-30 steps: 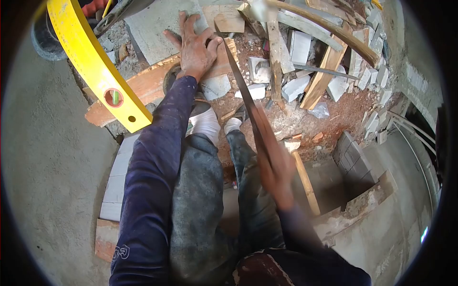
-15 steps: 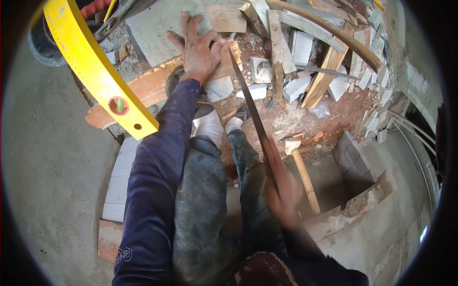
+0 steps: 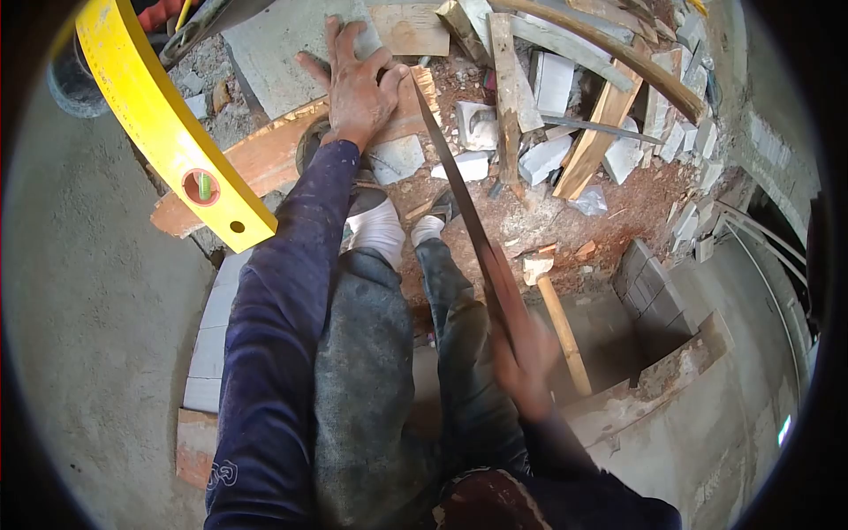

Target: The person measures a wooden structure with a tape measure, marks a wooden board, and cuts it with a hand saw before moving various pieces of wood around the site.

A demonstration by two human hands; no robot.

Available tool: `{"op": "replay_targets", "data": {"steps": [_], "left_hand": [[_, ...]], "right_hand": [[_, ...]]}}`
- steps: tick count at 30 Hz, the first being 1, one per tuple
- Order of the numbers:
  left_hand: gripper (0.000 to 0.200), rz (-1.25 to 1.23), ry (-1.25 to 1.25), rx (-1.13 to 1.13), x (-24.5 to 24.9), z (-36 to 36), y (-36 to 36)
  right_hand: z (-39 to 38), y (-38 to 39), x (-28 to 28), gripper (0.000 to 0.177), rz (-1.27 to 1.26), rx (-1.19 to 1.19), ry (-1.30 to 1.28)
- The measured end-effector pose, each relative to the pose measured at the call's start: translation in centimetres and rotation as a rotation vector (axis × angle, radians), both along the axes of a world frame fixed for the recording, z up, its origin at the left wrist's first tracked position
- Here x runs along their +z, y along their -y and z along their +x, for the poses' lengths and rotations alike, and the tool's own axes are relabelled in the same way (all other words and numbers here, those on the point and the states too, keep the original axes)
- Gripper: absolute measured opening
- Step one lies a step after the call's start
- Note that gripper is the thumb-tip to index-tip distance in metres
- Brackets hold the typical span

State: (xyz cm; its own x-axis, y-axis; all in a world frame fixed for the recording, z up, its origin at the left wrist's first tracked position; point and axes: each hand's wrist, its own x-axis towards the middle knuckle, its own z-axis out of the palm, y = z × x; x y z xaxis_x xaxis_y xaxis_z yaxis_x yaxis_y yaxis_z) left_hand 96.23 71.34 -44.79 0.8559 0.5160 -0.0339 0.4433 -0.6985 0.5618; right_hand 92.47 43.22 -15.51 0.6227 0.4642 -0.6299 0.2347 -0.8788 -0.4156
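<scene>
My left hand (image 3: 360,93) presses down on a reddish-brown board (image 3: 265,163), its fingers spread towards a grey slab (image 3: 283,53). The board's right end is jagged and splintered. My right hand (image 3: 526,358), smeared by motion, is closed around the near end of what looks like a handsaw (image 3: 465,190), seen nearly edge-on. Its long dark blade slants up to the board beside my left thumb. The saw's handle and teeth cannot be made out. A yellow spirit level (image 3: 146,106) lies across the view left of my left forearm.
A hammer (image 3: 565,340) with a wooden handle lies right of my legs, beside a sunken pit (image 3: 609,340). Wood offcuts (image 3: 601,132) and broken white blocks (image 3: 548,159) litter the dirt ahead. A dark bucket (image 3: 75,84) stands at the upper left.
The whole view has shifted slightly, so most things sit a little further left and up. My left hand stays on the board; my right hand remains blurred on the saw.
</scene>
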Motion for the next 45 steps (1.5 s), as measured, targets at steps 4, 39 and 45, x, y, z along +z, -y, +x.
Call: {"op": "replay_targets", "data": {"steps": [4, 39, 45], "left_hand": [[0.023, -0.01, 0.08, 0.007, -0.1, 0.1, -0.1], [0.026, 0.027, 0.081, -0.023, -0.6, 0.0, -0.1], [0.026, 0.003, 0.018, -0.022, 0.0, 0.0, -0.1]], "right_hand": [[1.2, -2.4, 0.7, 0.057, 0.08, -0.122, -0.117], [3.4, -6.8, -16.5, 0.011, 0.505, 0.16, 0.586], [-3.0, 2.6, 0.8, 0.063, 0.074, -0.021, 0.05]]}}
